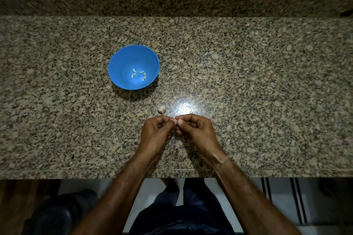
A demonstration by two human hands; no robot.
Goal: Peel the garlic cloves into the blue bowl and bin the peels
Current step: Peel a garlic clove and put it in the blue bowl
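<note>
I see both hands meet above the counter [248, 82] near its front edge: left hand [156, 129] and right hand [194, 129], fingers curled, pinch a small pale garlic clove [178, 120], mostly hidden, between their tips. A garlic piece [161, 109] lies just beyond them. The blue bowl [122, 59], farther back and left, holds a few peeled cloves [138, 74]

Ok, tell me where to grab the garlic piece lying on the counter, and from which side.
Pinch the garlic piece across its rounded middle, from straight above: it lies small and low on the counter. The left hand is nearest, but it and the right hand pinch a pale bit.
</note>
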